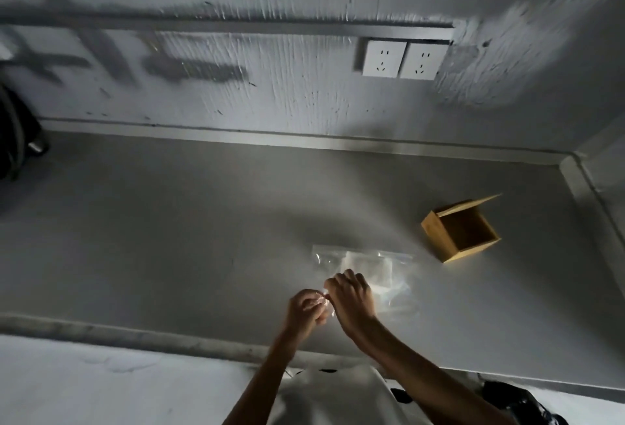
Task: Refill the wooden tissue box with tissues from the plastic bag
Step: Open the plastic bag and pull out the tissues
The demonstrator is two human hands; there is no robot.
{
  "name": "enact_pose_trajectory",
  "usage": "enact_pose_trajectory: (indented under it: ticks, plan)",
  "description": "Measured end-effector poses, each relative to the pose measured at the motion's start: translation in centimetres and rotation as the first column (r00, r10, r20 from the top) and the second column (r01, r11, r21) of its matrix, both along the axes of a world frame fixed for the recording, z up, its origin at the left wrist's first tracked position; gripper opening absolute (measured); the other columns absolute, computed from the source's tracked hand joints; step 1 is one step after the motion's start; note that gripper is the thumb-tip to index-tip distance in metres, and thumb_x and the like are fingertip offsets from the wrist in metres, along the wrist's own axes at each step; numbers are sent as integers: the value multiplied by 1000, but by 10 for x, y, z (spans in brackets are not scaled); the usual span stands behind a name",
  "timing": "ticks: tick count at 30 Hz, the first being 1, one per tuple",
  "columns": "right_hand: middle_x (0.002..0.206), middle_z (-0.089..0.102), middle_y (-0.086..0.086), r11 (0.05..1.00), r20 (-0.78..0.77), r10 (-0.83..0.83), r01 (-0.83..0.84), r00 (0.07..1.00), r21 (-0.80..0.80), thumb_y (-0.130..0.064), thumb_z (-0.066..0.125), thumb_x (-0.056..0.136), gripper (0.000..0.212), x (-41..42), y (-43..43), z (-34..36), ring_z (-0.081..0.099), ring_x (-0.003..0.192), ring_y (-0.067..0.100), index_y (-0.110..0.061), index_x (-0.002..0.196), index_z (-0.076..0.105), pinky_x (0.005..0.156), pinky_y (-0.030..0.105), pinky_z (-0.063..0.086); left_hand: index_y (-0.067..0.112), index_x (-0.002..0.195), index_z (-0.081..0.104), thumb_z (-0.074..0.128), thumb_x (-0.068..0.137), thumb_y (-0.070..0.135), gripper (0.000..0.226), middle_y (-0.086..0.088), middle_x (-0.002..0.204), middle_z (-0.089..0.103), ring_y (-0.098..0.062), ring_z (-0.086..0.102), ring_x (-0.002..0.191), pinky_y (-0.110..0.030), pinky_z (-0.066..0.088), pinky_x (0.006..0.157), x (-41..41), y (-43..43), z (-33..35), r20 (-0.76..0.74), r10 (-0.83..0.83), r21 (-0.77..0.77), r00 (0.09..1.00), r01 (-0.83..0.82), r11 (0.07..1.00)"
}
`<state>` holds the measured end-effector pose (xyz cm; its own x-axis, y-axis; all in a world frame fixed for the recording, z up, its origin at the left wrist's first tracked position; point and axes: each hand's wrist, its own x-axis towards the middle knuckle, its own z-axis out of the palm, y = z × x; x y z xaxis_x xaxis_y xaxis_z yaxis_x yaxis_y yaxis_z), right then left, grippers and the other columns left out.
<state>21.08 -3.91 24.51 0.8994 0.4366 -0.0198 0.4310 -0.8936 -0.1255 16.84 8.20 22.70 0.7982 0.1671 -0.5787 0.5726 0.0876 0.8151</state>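
A clear plastic bag (378, 272) with white tissues inside lies flat on the grey counter (169, 238). My left hand (306, 309) and my right hand (351, 296) meet at the bag's near left corner, and each pinches the plastic edge there. The wooden tissue box (461, 230) stands to the right of the bag, apart from it, open at the top. Its thin lid (470, 205) leans tilted at the box's far side. The inside of the box looks dark and bare.
The counter runs to a wall with two white power sockets (402, 59). A raised ledge (581, 188) bounds the counter on the right. A dark object (17, 133) stands at the far left edge. A black item (517, 401) lies at the near right.
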Motion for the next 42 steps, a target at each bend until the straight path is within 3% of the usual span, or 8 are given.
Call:
enact_pose_trajectory:
  ticks: [5,11,17,21,27,29,33,42]
  plan:
    - [57,64,-4,1000,21,3,-2,1000,-13,-12,86,43,30,2,4,5,63,61,19,-21,58,61,54,26,50,11,81,57,52,88,-14,26,-14,72,59,-13,61,53,-20,51,49,-2,7,1,-24,-8,22,1000,8,1000]
    - [89,69,-7,999,-92,14,-11,996,36,-25,84,60,37,-4,9,-1,65,86,17,-25,92,66,65,29,53,9,95,59,55,89,-9,19,-8,79,63,-19,62,67,-26,51,58,-5,15,1,-31,-20,-61,999,18,998]
    - [72,70,-9,1000,-73,-30,30,997,6,-31,87,59,21,-8,19,-1,65,72,12,-28,72,71,57,24,51,19,100,63,54,91,-2,25,-9,90,67,-14,68,76,-26,55,65,-8,20,2,-50,-53,-87,997,48,995]
    - [70,70,-8,1000,-76,-11,11,997,4,-36,80,68,12,-4,15,-1,66,72,14,-27,69,72,56,26,50,7,116,62,57,90,4,26,-17,102,68,-9,71,72,-22,57,59,-8,24,-5,-73,-78,-82,994,72,994]
    - [100,70,-9,990,-236,83,-53,968,132,-38,56,90,18,14,0,8,60,101,13,-27,93,69,79,31,47,22,87,67,62,90,10,13,-7,82,70,-8,69,64,-23,55,61,-9,29,-1,-63,-99,-82,993,93,992]
    - [106,68,-9,987,-264,77,-36,962,156,-32,59,90,12,19,-2,7,60,105,14,-27,99,66,81,32,48,22,91,66,60,91,8,15,-10,89,71,-12,70,69,-25,56,63,-10,32,-4,-58,-103,-84,993,98,992]
    - [120,63,-3,998,-226,47,-35,973,61,-20,67,86,33,22,-2,5,54,116,20,-22,118,61,88,35,51,24,116,56,58,92,14,26,-11,100,69,-22,70,77,-35,58,67,-13,35,-2,-46,-136,-127,990,129,983]
    - [100,72,1,997,-187,-38,50,982,62,-15,53,92,17,27,-4,8,64,99,24,-19,97,68,74,34,50,29,135,46,48,96,16,41,-7,83,65,-18,69,64,-22,55,52,-12,34,-4,64,-273,73,960,268,961]
